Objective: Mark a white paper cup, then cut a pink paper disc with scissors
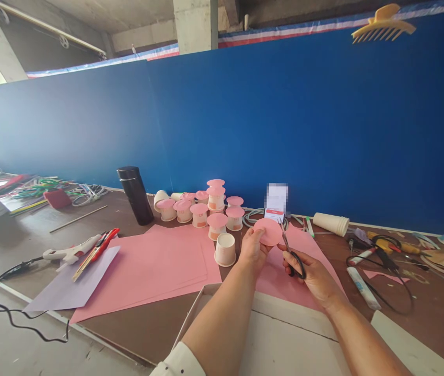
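My left hand pinches a round pink paper disc by its left edge. In my right hand is a pair of scissors with black handles, its blades up against the disc's right edge. Pink paper sheets lie beneath and to the left. Just left of my hands an uncovered paper cup stands upside down. Behind it are several upturned cups topped with pink discs, a few of them stacked.
A black thermos stands behind the sheets. At the left lie a glue gun, a red utility knife and lilac paper. Nested paper cups, cables and tubes clutter the right. A white box lid sits before me.
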`<state>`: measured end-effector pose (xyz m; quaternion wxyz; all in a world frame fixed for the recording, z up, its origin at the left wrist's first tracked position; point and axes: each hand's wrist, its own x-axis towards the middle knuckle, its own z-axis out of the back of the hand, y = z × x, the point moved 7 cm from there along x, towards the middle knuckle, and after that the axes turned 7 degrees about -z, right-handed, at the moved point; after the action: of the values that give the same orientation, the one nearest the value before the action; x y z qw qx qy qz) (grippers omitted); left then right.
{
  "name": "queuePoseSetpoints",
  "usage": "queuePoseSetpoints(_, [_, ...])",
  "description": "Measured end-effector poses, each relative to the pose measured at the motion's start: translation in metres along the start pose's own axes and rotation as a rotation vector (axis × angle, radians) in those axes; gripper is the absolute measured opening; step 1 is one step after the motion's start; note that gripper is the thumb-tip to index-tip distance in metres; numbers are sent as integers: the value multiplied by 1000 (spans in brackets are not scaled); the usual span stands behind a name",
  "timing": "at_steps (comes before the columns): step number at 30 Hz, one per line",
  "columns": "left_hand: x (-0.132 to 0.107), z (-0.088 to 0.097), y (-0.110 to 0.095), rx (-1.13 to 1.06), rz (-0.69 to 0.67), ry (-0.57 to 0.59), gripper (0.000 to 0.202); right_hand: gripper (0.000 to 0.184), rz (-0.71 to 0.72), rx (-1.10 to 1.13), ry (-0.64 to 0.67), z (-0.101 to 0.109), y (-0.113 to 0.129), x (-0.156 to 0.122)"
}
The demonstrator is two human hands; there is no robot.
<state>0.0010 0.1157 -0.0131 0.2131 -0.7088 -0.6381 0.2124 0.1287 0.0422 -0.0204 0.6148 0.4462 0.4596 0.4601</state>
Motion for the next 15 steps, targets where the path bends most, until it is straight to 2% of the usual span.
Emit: queuePoseSetpoints(15, [-2, 0, -2, 5, 3, -10, 16, 59, -13, 11, -11, -1, 1, -1])
